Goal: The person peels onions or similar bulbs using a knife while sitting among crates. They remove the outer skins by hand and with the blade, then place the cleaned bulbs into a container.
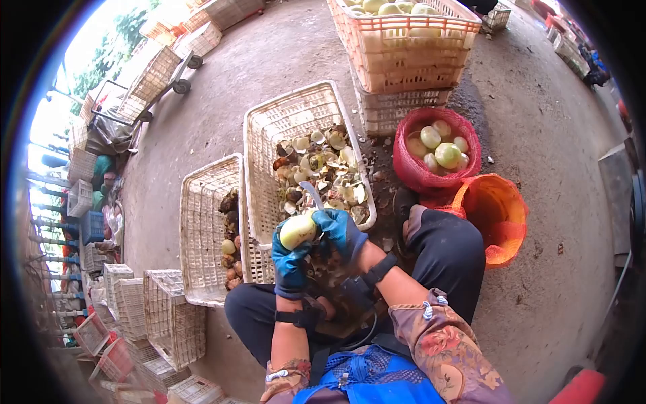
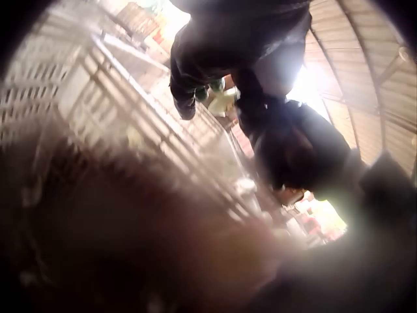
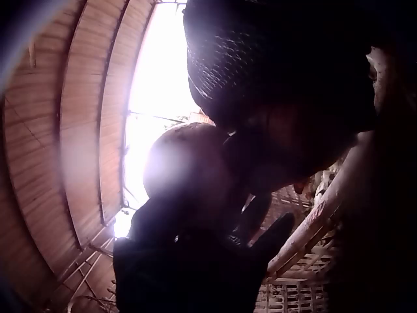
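Note:
My left hand point(image 1: 289, 268), in a blue glove, grips a pale green peeled onion point(image 1: 297, 232) above the near end of a crate of peelings. Beside it, my gloved right hand point(image 1: 341, 233) holds a knife with a curved blade point(image 1: 312, 194) pointing up and away; its handle is hidden in the fist. In the right wrist view the onion point(image 3: 179, 163) lies between the two dark gloves, with the right glove point(image 3: 280, 78) close against it. The left wrist view is dark and blurred. Onion skins and trimmings point(image 1: 316, 165) lie in the crate ahead.
The peelings crate point(image 1: 282, 111) stands beside another crate point(image 1: 205, 195) with brown-skinned onions. At right are a red mesh-lined bucket point(image 1: 407, 165) of peeled onions and an orange bucket point(image 1: 508, 209). Stacked crates point(image 1: 404, 64) stand ahead, and more crates point(image 1: 168, 316) at left.

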The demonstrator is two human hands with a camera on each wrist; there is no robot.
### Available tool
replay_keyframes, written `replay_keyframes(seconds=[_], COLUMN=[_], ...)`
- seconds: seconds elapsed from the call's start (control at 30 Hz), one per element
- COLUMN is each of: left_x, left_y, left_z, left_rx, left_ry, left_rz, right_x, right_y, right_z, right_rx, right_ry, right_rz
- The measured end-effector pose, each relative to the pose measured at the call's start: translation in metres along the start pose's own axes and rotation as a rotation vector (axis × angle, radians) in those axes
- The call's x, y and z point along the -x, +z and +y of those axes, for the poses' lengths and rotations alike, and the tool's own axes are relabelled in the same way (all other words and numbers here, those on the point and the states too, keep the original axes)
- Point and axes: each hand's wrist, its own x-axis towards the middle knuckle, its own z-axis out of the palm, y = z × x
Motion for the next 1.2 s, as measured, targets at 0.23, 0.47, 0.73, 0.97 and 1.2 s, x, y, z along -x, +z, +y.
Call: replay_keyframes(seconds=[0.23,0.47,0.73,0.97,1.2], left_x=[0.002,0.003,-0.006,0.0,0.004], left_y=[0.001,-0.008,-0.038,-0.028,0.009], left_z=[0.04,0.005,-0.027,-0.01,0.022], left_rx=[-0.535,0.117,0.81,0.566,0.179], left_ry=[0.125,-0.086,-0.359,-0.301,-0.046], left_rz=[-0.042,0.08,0.292,0.13,0.146], right_x=[0.0,0.002,-0.022,0.007,0.023], right_y=[-0.001,-0.006,-0.034,0.005,0.017], right_z=[-0.017,-0.019,-0.014,-0.011,0.0], right_rx=[0.864,0.792,0.78,0.504,0.317], right_ry=[-0.3,-0.333,-0.492,-0.281,-0.379], right_rz=[0.07,0.251,0.461,-0.089,-0.145])
